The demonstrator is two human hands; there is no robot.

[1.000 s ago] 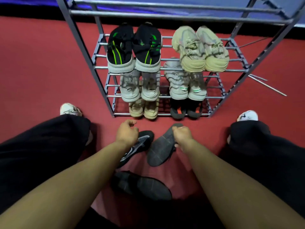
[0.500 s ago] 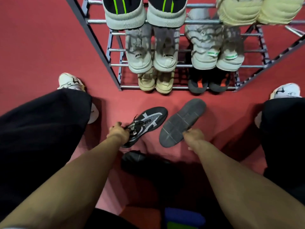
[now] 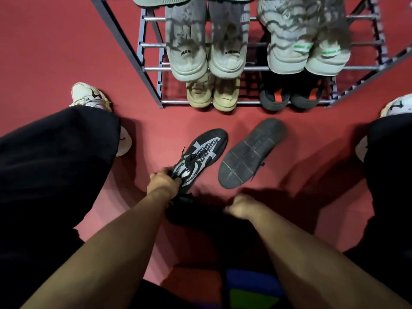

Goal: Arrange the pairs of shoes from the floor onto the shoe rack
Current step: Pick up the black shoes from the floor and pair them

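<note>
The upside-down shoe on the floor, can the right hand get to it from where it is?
Probably yes. The overturned shoe lies sole-up on bare red floor just ahead of the right hand, with nothing between them.

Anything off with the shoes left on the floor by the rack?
Yes: the right black shoe lies flipped, sole up, beside its upright mate, whose heel the left hand grips. The right hand is blurred, apart from both.
</note>
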